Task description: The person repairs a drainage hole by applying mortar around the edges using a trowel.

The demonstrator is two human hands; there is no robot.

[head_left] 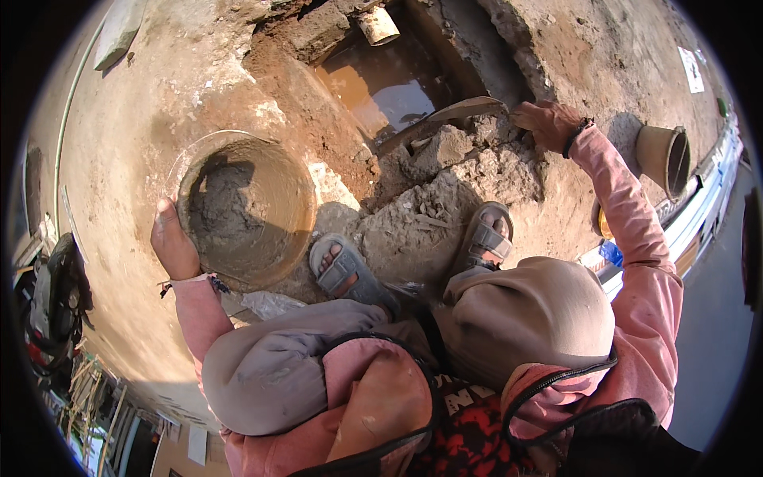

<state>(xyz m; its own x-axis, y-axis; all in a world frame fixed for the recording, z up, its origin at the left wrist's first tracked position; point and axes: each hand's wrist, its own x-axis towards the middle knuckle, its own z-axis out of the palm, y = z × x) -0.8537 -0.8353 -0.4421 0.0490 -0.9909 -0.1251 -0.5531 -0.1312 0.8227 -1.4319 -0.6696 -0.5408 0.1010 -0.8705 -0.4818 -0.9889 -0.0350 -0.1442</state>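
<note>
Bucket — left fingers at its rim, right fingers by rubble — both grips unclear

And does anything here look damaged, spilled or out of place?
Yes: jagged grey-brown rubble lies along the near edge of the rectangular pit of brown muddy water, by the bare right hand. Its broken edges look odd against the smoother tan ground. Whether this is deliberate, I cannot tell.

Dusty ground carries a mortar basin, broken rubble and a smaller bucket.
</note>
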